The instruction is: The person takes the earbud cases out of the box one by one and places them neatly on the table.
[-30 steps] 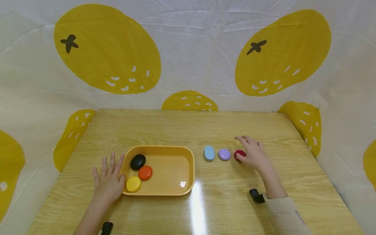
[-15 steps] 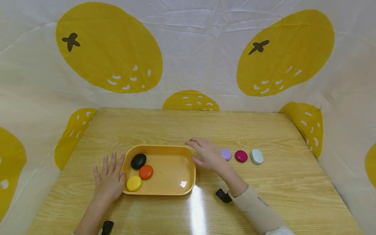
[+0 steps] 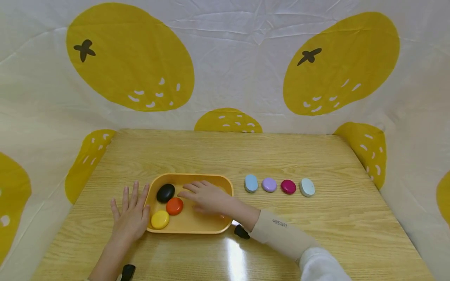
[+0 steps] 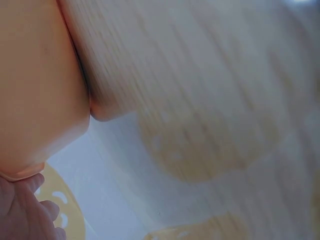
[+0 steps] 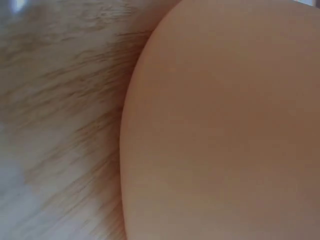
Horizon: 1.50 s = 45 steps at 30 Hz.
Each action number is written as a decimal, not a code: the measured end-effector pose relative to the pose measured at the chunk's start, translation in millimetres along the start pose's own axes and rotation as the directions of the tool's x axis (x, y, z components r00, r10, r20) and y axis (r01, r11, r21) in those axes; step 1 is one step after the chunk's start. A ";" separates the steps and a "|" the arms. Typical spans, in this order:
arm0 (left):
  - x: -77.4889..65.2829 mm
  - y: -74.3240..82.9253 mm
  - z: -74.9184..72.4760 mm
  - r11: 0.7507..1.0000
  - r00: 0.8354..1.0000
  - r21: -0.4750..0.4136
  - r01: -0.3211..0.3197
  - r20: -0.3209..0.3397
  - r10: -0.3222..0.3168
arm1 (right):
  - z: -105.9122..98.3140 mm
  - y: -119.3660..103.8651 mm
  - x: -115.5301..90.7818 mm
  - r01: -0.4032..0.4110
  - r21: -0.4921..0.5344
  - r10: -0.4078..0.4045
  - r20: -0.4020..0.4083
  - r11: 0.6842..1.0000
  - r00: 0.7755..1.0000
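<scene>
My left hand (image 3: 129, 218) lies with spread fingers beside the left end of an orange-yellow plastic tray (image 3: 191, 224), thumb at its rim. Its fingertips also show at the tray's edge in the left wrist view. Over the inside of the tray reaches my right hand (image 3: 209, 198), fingers extended to the left, nothing seen in its grasp. Left of those fingertips, a black oval stone-like piece (image 3: 165, 193), an orange-red round one (image 3: 174, 206) and a yellow round one (image 3: 160, 219) sit in the tray. The tray's outer wall (image 5: 220, 120) fills most of the right wrist view.
On the wooden table (image 3: 225, 152), right of the tray, a row holds a light blue oval piece (image 3: 251, 183), a lilac round one (image 3: 269, 185), a crimson one (image 3: 288, 187) and a pale grey-green one (image 3: 307, 187). A fruit-patterned white cloth (image 3: 239, 70) hangs behind.
My right hand has swept left from the crimson piece, past the light blue one, to over the tray, uncovering the row. The left hand and all the pieces have stayed put.
</scene>
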<state>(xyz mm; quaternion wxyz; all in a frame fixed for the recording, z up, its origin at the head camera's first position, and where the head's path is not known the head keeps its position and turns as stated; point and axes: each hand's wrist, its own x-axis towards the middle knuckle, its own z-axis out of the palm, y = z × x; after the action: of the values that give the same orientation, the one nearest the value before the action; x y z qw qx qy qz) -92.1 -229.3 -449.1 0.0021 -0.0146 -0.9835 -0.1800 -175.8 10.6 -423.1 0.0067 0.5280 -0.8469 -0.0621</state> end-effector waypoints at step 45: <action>-1.4 1.9 -1.3 1.000 1.000 0.000 0.000 -0.007 0.000 | -6.6 -5.6 7.5 -0.010 0.057 0.019 -0.156 0.998 0.988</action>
<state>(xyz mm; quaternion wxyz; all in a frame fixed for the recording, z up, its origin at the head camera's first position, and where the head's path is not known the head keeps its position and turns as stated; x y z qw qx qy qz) -90.7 -228.0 -447.2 0.0056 -0.0138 -0.9835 -0.1803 -173.5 0.9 -417.6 0.0587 0.5249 -0.8491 0.0036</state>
